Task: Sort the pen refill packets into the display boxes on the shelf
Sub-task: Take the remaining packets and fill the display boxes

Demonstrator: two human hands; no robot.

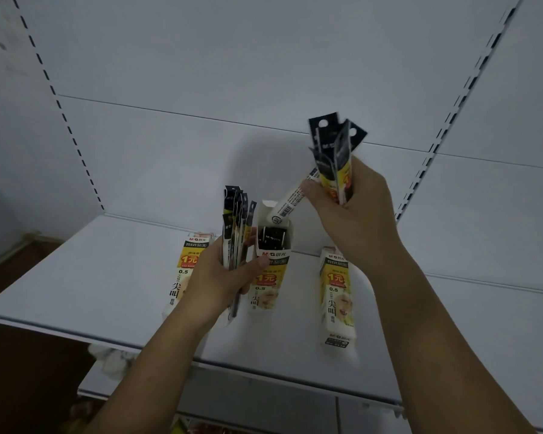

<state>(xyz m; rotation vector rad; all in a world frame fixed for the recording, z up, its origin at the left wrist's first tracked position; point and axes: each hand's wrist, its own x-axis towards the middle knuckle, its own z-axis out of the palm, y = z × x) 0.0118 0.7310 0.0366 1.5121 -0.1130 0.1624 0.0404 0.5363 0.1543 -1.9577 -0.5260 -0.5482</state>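
Fingers of right hand [355, 220]: clamped round the right bundle [334, 158] of packets, black punched tops up; fingertips [309, 187] also pinch the upper end of 1 white packet [287, 204].
Fingers of left hand [220, 278]: wrapped round the left bundle [235, 227], upright, black tops fanned a little; thumb [261, 262] lies against the front of the middle box [268, 277].
White packet: slanted down-left, barcode side showing, lower end at the open mouth of the middle box, just above the packets [271, 239] already inside.
Boxes: 3 on the shelf [76, 277], yellow and white fronts. Left box [186, 261] partly hidden behind left hand and wrist. Right box [337, 296] sits apart to the right, its top edge crossed by the right wrist.
In the way: left bundle covers the gap between left box and middle box.
Surroundings: plain white back panel [232, 73] between 2 slotted uprights [461, 98]; lower shelf [279, 380] under the front edge; pale crumpled thing [113, 358] below at left, too dim to name.
Right arm: forearm rises from lower right, back of hand to camera, hand well above the shelf.
Left arm: forearm rises from lower centre-left, hand low, at box height, just beside the middle box.
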